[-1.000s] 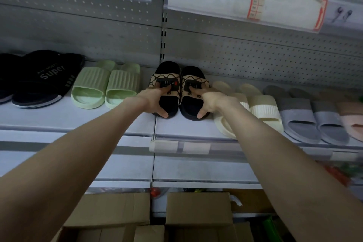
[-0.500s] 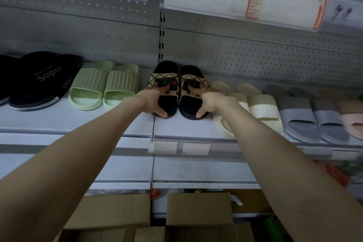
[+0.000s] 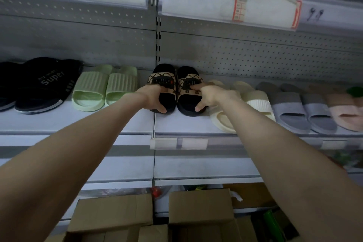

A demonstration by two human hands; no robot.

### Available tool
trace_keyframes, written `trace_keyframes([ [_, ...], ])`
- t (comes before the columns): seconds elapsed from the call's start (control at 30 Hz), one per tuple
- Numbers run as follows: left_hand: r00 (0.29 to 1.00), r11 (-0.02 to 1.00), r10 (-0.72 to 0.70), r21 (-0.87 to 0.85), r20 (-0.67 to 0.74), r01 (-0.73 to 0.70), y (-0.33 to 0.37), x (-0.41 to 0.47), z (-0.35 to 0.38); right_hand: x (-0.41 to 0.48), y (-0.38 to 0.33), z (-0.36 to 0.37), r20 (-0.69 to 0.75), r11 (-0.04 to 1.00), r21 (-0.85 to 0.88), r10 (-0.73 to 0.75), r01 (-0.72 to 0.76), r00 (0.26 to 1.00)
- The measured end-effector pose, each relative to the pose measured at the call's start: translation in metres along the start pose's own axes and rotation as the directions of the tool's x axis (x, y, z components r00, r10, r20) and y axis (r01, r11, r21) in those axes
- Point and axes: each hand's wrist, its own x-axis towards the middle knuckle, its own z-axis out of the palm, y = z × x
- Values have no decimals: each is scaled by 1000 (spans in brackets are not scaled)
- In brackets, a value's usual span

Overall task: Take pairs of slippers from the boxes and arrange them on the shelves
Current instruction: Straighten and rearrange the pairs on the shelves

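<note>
Both bare forearms extended forward and upward, converging on the black-and-tan slipper pair (image 3: 163,78). Left hand (image 3: 154,97) — on the pair's left half — has its fingers curled over the strap and its thumb against the near end of the sole. Right hand (image 3: 209,96) — on the pair's right half — mirrors this grasp. Wrists nearly straight; the hands are apart, one on either side of the pair's midline.

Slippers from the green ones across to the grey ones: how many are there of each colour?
Green slippers: 2
Black-and-tan slippers: 2
Cream slippers: 2
Grey slippers: 2
Total: 8
</note>
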Motion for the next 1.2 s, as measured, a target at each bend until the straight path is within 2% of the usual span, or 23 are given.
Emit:
trace_keyframes([
  [0.17,999,997,41,58,20,-42,23,-13,-23,-32,1,-25,-28,999,-34,2,-3,1000],
  [0.33,994,993,105,57,-20,-103,58,-29,-41,-71,13,-47,-87,999,-41,19,-22,996],
  [0.73,985,985,159,76,-73,-153,165,-48,-28,-151,93,-66,-127,998,-31,42,-46,991],
  [0.97,994,997,75,-3,-76,-76,220,-44,5,-160,153,-64,-133,997,-66,-34,26,991],
  [1.2,997,997,-46,-57,-67,42,255,-38,43,-149,202,-50,-79,993,-59,-112,107,991],
])
